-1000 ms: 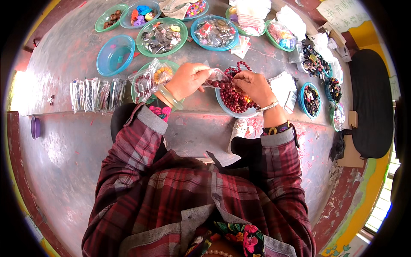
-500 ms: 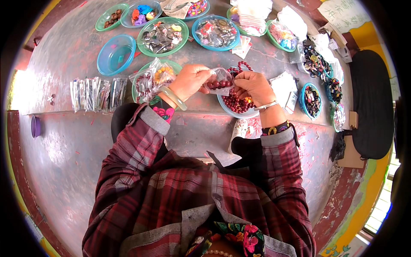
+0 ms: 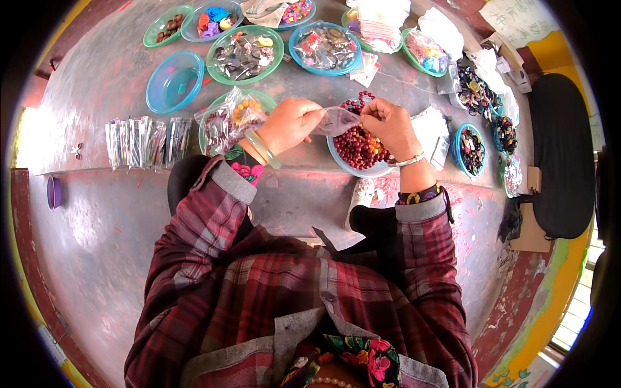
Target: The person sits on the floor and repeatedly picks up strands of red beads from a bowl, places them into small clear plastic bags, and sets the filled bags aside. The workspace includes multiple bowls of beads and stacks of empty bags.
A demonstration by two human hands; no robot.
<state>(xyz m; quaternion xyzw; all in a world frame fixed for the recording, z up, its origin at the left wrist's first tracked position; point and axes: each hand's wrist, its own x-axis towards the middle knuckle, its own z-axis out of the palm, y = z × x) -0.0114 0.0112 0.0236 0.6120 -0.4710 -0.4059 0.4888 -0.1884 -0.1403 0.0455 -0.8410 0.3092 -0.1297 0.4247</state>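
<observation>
Between my hands, a clear plastic bag (image 3: 337,121) is stretched sideways above the table. My left hand (image 3: 292,124) pinches its left end, thumb against the fingers. At the other end my right hand (image 3: 391,130) is closed, its fingertips on the bag's edge. Just below and behind the bag, dark red bead strings (image 3: 354,147) with a few orange beads fill a pale blue bowl (image 3: 363,173); my right hand partly covers them. Beside my left wrist, a green bowl (image 3: 264,98) holds bagged dark red and yellow-orange beads (image 3: 228,123).
A row of slim packets (image 3: 147,142) lies at the left, below a blue basin (image 3: 154,89). Bowls of bagged trinkets (image 3: 244,57) line the far side. White cards (image 3: 429,137) and a blue bowl of dark pieces (image 3: 470,152) sit at the right.
The bag has been pulled out flatter, and the dark red beads seen in or through it no longer show there. My right hand has shifted slightly right and up.
</observation>
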